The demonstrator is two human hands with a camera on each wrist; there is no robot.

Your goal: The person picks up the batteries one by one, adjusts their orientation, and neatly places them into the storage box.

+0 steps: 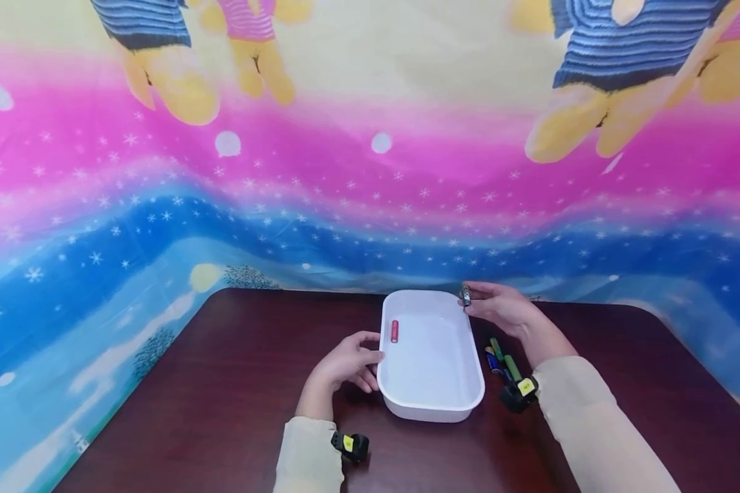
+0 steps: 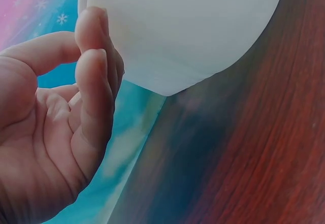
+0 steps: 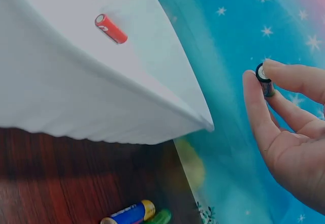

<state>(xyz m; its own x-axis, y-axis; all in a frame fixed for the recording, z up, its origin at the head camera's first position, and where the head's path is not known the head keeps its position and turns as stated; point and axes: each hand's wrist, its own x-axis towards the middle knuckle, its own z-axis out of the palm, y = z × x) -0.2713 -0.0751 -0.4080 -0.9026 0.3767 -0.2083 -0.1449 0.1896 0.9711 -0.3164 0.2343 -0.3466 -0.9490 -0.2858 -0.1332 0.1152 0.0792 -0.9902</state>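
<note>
A white rectangular plastic tray (image 1: 432,370) stands on the table, and a red battery (image 1: 395,331) lies inside it near the left wall. At the tray's left side is my left hand (image 1: 348,361), its thumb at the rim and its fingers lower against the outer wall. My right hand (image 1: 499,308) pinches a small dark battery (image 3: 267,86) between thumb and fingertips, held upright by the tray's far right corner. In the right wrist view, the red battery (image 3: 111,29) shows inside the tray, which hides part of the table.
Right of the tray, below my right forearm, lie several loose batteries, among them a blue one (image 1: 492,360) and a green one (image 1: 512,368). The dark red-brown wooden table (image 1: 234,397) ends at a patterned cloth backdrop (image 1: 321,226) behind the tray.
</note>
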